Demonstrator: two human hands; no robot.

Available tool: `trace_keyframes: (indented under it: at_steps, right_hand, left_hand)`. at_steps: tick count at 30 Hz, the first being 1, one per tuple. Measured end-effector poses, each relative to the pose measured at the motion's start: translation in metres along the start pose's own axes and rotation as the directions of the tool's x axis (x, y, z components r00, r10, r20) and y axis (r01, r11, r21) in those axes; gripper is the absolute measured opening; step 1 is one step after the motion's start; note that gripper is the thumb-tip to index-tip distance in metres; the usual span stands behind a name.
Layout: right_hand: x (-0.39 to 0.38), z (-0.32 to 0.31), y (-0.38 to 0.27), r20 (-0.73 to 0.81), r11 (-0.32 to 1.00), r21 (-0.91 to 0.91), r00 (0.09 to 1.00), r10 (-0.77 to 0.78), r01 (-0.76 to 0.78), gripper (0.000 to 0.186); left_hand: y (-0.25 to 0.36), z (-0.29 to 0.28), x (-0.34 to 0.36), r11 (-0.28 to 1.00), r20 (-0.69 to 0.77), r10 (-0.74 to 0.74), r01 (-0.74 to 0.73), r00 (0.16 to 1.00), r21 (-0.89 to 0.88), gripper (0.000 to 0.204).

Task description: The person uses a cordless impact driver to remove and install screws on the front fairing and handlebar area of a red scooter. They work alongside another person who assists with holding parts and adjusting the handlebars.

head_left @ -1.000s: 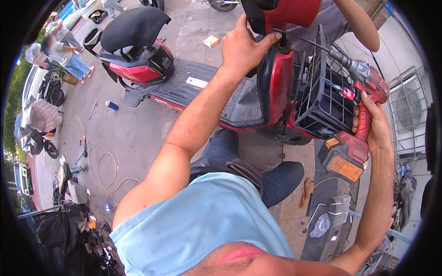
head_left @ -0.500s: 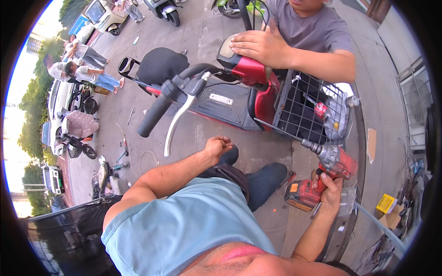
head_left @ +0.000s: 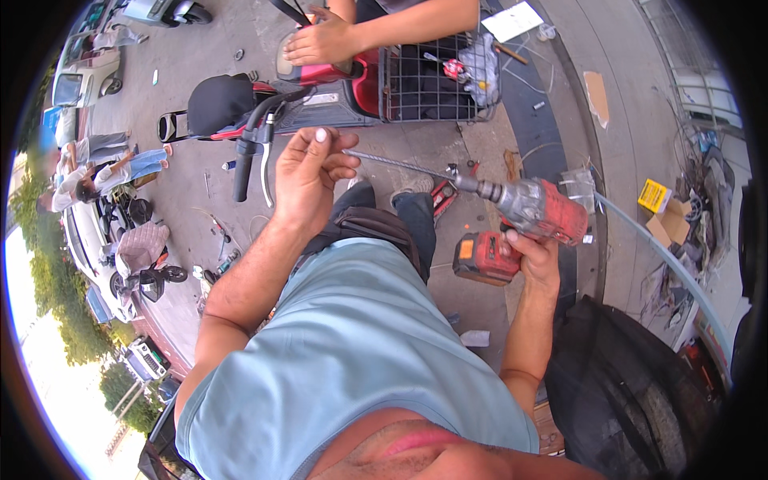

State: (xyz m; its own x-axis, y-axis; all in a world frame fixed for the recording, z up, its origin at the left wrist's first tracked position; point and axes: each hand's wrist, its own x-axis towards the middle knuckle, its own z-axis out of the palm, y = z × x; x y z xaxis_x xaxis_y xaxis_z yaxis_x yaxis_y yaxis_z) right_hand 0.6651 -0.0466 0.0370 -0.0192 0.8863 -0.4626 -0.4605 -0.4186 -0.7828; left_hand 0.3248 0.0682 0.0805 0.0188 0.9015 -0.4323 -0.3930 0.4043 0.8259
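Your right hand (head_left: 534, 258) is wrapped tight round the grip of the red-and-grey cordless drill (head_left: 528, 220) w/ the red battery block, centre-right of frame. Half a sec ago that drill hung low at lower right, bit angled away; now it's raised to mid-frame, level, its long spiral steel bit (head_left: 396, 164) pointing left across the centre. Your left hand (head_left: 308, 180), which was a loose fist over your lap, has come up to upper centre: fingers curled, thumb & fingertips closing at the bit's tip. Whether they pinch it or just touch it I can't tell.

So, as I read it: drill's off the ground & you're checking or steadying the bit, not boring anything yet.

The red scooter (head_left: 320, 96) w/ black wire-mesh front basket (head_left: 436, 80) sits along the top; its black-grip handlebar (head_left: 252, 152) is just left of your left hand, not touching. Another person's hand (head_left: 320, 44) rests on the scooter's red front, top centre
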Motion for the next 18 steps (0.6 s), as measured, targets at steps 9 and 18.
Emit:
trace_keyframes:
  at_steps: [9, 18]
  right_hand:
    - [-0.013, 0.023, -0.001, -0.048, 0.994, 0.034, 0.994, -0.1, 0.102, 0.023]
    - [-0.016, 0.016, -0.006, -0.028, 0.962, -0.138, 0.97, -0.24, 0.234, 0.027]
  left_hand:
    - [0.006, 0.03, 0.002, 0.961, 0.042, -0.025, 0.036, 0.999, -0.274, 0.023]
    - [0.02, 0.053, 0.011, 0.96, 0.064, 0.036, -0.016, 0.997, -0.278, 0.022]
